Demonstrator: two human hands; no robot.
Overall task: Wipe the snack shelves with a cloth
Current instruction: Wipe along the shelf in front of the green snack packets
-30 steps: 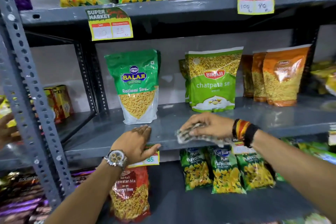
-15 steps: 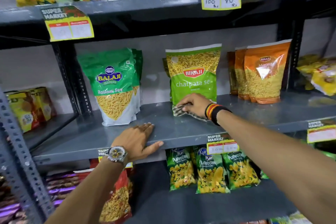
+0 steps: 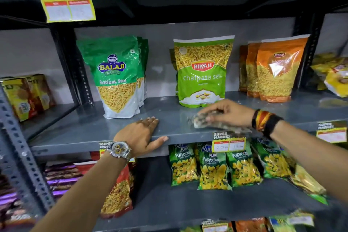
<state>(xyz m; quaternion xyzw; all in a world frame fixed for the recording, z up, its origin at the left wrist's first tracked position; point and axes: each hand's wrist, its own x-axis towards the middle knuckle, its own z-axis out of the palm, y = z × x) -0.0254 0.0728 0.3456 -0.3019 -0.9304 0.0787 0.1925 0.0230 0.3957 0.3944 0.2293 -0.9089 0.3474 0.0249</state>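
Observation:
The grey metal middle shelf (image 3: 90, 133) runs across the view at chest height. My right hand (image 3: 227, 113) presses a crumpled checked cloth (image 3: 203, 121) flat on the shelf, near its front edge and just in front of the green Bikaji pack (image 3: 202, 71). The cloth and fingers are blurred by motion. My left hand (image 3: 141, 135), with a wristwatch, rests palm down on the shelf's front lip, fingers spread, thumb hooked over the edge, holding nothing. A green Balaji pack (image 3: 116, 75) stands behind it.
Orange snack packs (image 3: 276, 73) stand at the shelf's right. Puffcorn bags (image 3: 214, 167) and a red mix bag (image 3: 118, 190) lie on the shelf below. Price tags (image 3: 228, 142) hang from the shelf edges. A perforated upright (image 3: 17, 149) stands at left, with yellow boxes (image 3: 24, 98) beyond it.
My right hand has drawn the cloth from the back of the shelf, at the Bikaji pack's base, toward the front edge. My left hand has stayed on the shelf lip.

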